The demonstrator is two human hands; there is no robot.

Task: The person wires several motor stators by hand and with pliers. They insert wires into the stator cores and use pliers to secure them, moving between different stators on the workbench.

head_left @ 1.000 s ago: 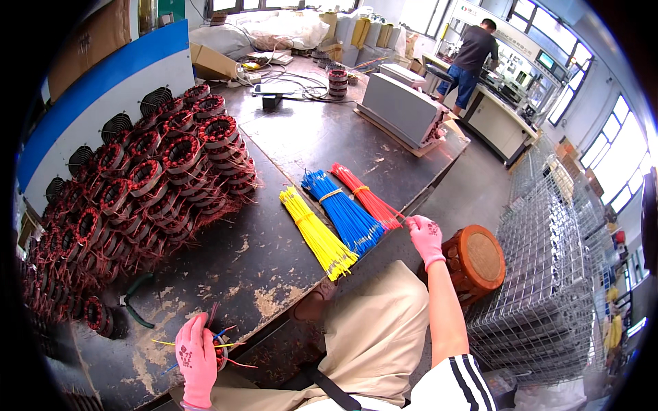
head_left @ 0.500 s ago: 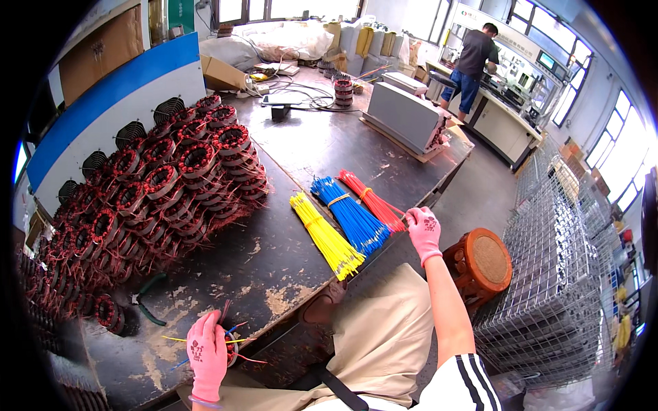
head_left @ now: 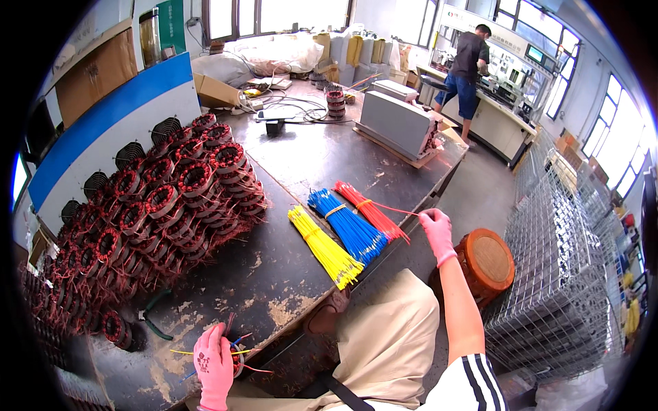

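Observation:
In pink gloves, my right hand (head_left: 436,234) pinches the end of a red wire (head_left: 397,209), which stretches out of the red wire bundle (head_left: 370,214) near the table's right edge. Left of that bundle lie a blue wire bundle (head_left: 348,229) and a yellow wire bundle (head_left: 322,245), each tied with a band. At the table's front edge, my left hand (head_left: 214,363) is closed on a small motor stator (head_left: 238,360), mostly covered by the glove. Yellow, blue and red wires poke out around it.
Stacked stators (head_left: 161,202) with red windings fill the table's left side. Dark green-handled pliers (head_left: 156,318) lie in front of them. A grey box (head_left: 394,123) stands toward the back. A wooden stool (head_left: 485,264) and wire-mesh cages (head_left: 548,274) are at right. Another person (head_left: 469,68) works at a far bench.
My right hand has drawn away to the right from the red bundle, and a length of red wire now spans the gap. My left hand keeps its grip on the stator. The view has shifted slightly.

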